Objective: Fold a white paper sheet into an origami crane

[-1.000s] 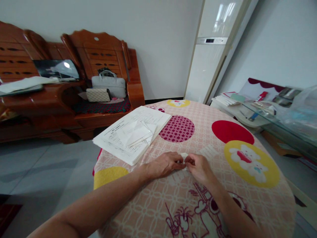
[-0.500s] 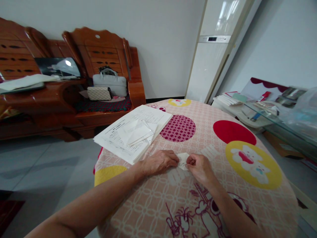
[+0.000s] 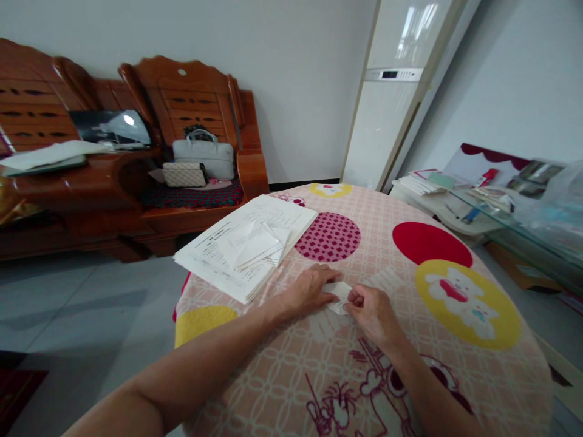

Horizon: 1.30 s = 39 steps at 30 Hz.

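Observation:
A small piece of folded white paper (image 3: pixel 339 295) lies on the patterned tablecloth (image 3: pixel 273 370), between my two hands. My left hand (image 3: pixel 314 290) rests at its left side, thumb and fingers apart, with the fingertips touching the paper's edge. My right hand (image 3: pixel 371 309) has its thumb and fingers pinched together on the paper's right edge. Some of the paper is hidden under the fingertips. Beyond my left hand, a stack of printed sheets (image 3: pixel 214 255) carries several folded white papers (image 3: pixel 257 243).
A glass shelf (image 3: pixel 514 224) with papers and a plastic bag (image 3: pixel 560 200) borders the table's right side. Wooden chairs (image 3: pixel 191 91) stand at the back left, one holding a grey handbag (image 3: pixel 214 158). A tall white air conditioner (image 3: pixel 373 127) is behind the table.
My left hand has shifted slightly right and up, and its thumb and fingers have spread apart at the paper. My right hand keeps its pinch, almost in place.

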Each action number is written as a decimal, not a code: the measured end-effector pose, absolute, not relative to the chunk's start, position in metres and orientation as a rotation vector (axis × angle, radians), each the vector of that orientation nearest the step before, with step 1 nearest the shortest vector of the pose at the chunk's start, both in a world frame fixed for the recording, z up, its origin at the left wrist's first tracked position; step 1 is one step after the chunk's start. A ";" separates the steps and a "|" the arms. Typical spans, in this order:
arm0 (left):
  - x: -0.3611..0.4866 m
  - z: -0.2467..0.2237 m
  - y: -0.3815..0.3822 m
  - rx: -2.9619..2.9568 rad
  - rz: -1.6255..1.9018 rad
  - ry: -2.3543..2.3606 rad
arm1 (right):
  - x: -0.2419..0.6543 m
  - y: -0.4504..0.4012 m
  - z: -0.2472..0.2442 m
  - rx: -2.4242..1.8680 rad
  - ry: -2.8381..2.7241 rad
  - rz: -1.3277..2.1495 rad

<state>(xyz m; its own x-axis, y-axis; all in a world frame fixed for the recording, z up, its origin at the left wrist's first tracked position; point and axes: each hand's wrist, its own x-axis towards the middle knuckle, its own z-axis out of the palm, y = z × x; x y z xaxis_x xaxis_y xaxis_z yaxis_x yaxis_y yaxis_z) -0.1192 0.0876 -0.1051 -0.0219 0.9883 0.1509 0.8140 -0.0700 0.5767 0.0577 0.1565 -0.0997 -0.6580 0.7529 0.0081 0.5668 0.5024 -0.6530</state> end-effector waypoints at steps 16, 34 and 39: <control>-0.112 -0.092 0.085 1.592 0.725 1.909 | 0.066 0.158 -0.095 -1.108 -2.525 0.580; -0.101 -0.106 0.078 1.116 1.246 1.314 | 0.058 0.150 -0.104 -0.878 -1.668 1.640; -0.103 -0.104 0.078 1.066 1.242 1.263 | 0.063 0.156 -0.098 -0.823 -1.734 1.748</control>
<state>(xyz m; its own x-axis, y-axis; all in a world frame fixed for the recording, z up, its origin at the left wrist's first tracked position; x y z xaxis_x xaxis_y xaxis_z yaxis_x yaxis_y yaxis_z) -0.1030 0.0778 -0.1042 -0.0842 0.9932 -0.0798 -0.0634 0.0746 0.9952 0.0631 0.1564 -0.0975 -0.6683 0.7423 -0.0494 0.0433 -0.0275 -0.9987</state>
